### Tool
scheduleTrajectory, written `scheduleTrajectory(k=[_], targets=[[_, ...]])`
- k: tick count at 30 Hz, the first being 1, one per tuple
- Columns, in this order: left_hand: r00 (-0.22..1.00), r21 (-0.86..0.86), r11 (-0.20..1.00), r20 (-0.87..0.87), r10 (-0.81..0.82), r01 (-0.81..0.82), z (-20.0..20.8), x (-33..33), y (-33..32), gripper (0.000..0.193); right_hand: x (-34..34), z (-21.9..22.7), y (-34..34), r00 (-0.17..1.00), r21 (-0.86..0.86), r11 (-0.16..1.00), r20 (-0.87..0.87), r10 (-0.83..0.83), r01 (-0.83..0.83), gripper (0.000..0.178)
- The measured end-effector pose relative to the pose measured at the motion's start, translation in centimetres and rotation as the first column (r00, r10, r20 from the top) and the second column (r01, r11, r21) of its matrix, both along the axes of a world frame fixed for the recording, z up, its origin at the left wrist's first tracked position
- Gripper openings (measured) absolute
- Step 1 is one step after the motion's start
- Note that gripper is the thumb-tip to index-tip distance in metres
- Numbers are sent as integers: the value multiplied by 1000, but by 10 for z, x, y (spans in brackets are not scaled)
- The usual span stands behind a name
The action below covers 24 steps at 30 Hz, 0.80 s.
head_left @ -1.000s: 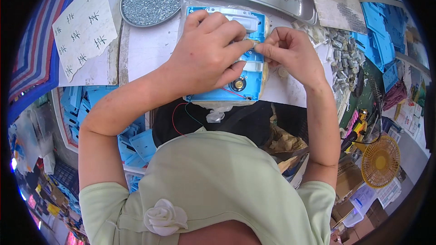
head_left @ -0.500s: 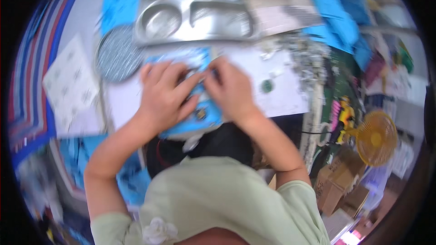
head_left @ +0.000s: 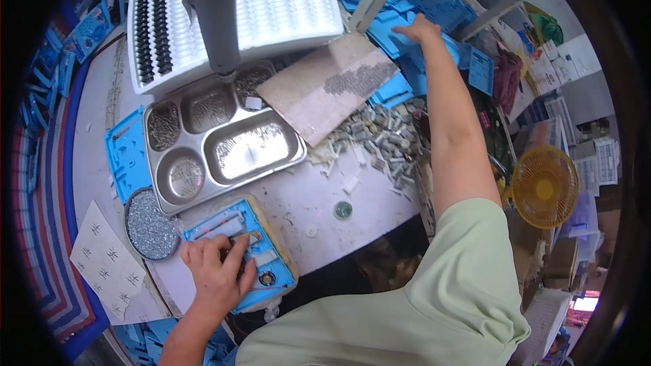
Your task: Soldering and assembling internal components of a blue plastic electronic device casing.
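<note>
A blue plastic casing with small parts set in it lies on a pale block at the table's near edge. My left hand is on it, fingers bent and closed against its parts; the fingertips partly hide what they touch. A round dark part and a pale rectangular piece sit in the casing. Far off to the right, my right hand is stretched over a heap of blue plastic pieces. Its fingers are extended, and nothing shows in them.
A steel compartment tray of screws stands beyond the casing, beside a round dish of small metal bits. Above the tray hangs a dark electric screwdriver, before a white foam tray. Grey metal cylinders are piled near a board.
My right hand has left the casing and reached out to the blue heap at the far right. My left hand stays at the casing. The view has shifted, bringing the foam tray and screwdriver in.
</note>
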<state>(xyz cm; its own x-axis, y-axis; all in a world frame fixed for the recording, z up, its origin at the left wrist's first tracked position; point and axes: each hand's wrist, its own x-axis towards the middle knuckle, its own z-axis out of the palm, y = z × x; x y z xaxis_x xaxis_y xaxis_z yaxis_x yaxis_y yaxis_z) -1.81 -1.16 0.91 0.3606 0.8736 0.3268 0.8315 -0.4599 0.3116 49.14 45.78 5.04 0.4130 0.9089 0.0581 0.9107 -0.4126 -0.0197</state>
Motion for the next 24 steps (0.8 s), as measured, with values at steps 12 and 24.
scheduleTrajectory(k=[12,24], targets=[[997,53,998,68,24,-28,0,-9,-1,42,74,70,-6,991,555,825,122,48,-108,71],[209,-506,821,861,463,265,54,-8,-7,45,-296,5,-408,-122,538,790,-841,528,-293,47]])
